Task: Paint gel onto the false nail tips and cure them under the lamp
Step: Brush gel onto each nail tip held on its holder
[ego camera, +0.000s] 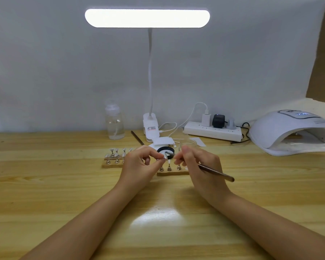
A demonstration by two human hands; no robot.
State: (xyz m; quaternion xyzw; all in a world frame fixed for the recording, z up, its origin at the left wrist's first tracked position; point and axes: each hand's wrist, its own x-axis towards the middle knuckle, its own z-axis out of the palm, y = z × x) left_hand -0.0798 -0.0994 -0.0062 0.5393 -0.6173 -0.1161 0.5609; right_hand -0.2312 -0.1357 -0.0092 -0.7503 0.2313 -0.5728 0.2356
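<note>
My left grip (139,162) pinches a tip (165,157) on its stand above the surface (64,184), right grip (195,164) pinches the brush (217,172), bristle end hidden, handle trailing right, tip just left of it

Honey-yellow grained table (45,184); white curing lamp (289,132) far right, white power strip (212,131) (one black plug), dark brown brush (216,172).

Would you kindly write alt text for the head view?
Over a wooden table, the left hand pinches a nail tip stand while the right hand holds a brush. Behind sit a gel pot, desk lamp and curing lamp.
</note>
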